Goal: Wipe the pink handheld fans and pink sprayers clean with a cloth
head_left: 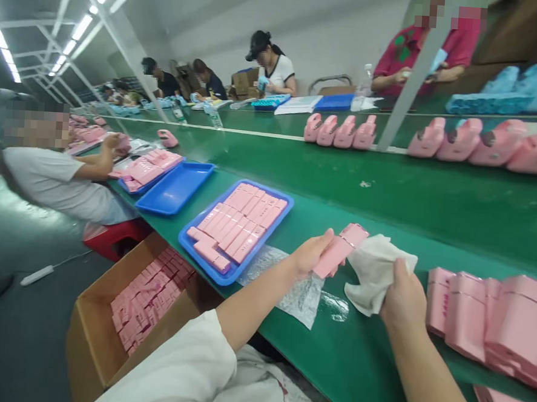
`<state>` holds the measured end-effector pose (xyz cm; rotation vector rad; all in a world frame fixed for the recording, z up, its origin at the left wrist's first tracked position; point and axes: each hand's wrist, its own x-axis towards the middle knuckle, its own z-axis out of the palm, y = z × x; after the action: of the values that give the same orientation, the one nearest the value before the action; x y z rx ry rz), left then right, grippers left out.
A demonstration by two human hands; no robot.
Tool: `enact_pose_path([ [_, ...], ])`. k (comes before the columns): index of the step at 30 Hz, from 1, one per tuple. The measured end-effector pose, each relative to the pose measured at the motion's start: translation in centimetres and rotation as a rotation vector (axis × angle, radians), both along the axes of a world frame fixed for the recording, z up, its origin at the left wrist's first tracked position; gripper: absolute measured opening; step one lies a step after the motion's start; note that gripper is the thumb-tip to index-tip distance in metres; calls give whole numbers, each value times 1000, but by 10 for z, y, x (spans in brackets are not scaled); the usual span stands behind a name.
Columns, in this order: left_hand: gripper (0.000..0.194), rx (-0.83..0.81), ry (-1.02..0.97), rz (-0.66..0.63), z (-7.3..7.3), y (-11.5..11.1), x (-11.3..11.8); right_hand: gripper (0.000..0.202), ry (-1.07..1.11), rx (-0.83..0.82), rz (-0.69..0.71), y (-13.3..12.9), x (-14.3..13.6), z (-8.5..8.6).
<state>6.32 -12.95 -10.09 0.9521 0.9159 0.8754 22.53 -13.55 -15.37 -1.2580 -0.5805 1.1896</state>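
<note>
My left hand (pixel 313 252) grips a flat pink plastic case (pixel 342 249) with a shiny band near its far end, tilted up over the bench. Fingers and thumb of my right hand (pixel 406 294) pinch a white cloth (pixel 376 271), which hangs close beside the far end of the case. Whether cloth and case touch, I cannot tell. Below my left forearm lies a sheet of bubble wrap (pixel 301 300). A blue tray (pixel 233 277) with rows of similar pink cases (pixel 242 220) stands left of my hands. More pink cases (pixel 516 319) are stacked at the right.
A cardboard box (pixel 90 335) full of pink pieces stands on the floor at left. Another blue tray (pixel 173 189) sits farther along the green bench (pixel 313 361). Pink handled housings (pixel 463 140) line the far side. A co-worker (pixel 56 170) sits at left; several others work opposite.
</note>
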Motion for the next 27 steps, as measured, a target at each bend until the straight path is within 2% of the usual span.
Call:
enact_pose_path([
  [2, 65, -84, -83, -16, -6, -4, 4, 44, -132, 74, -33, -6, -1, 3],
  [5, 67, -150, -152, -56, -9, -8, 3, 45, -441, 213, 43, -15, -5, 6],
  [8, 73, -186, -173, -76, -12, -10, 3, 37, -729, 560, 179, -20, -12, 7],
  [10, 76, -241, -167, -18, -13, -11, 5, 32, -919, 832, 294, -21, -17, 6],
  [13, 82, -305, -174, 71, -13, -13, 6, 31, -1111, 1015, 490, -20, -19, 7],
  [15, 90, -291, -169, 50, -11, -15, 6, 34, -1113, 978, 483, -17, -16, 9],
  [18, 97, -244, -161, -35, -8, -17, 6, 37, -1061, 880, 319, -15, -13, 10],
  [19, 98, -242, -175, -43, -7, -17, 5, 37, -1062, 889, 321, -16, -13, 11],
  [23, 106, -284, -226, 14, -8, -15, 4, 30, -1075, 1047, 512, -23, -18, 9],
  [25, 108, -265, -228, 5, -7, -14, 4, 29, -949, 938, 431, -23, -16, 9],
  [27, 108, -241, -241, -59, -3, -16, 2, 31, -679, 666, 198, -20, -11, 11],
])
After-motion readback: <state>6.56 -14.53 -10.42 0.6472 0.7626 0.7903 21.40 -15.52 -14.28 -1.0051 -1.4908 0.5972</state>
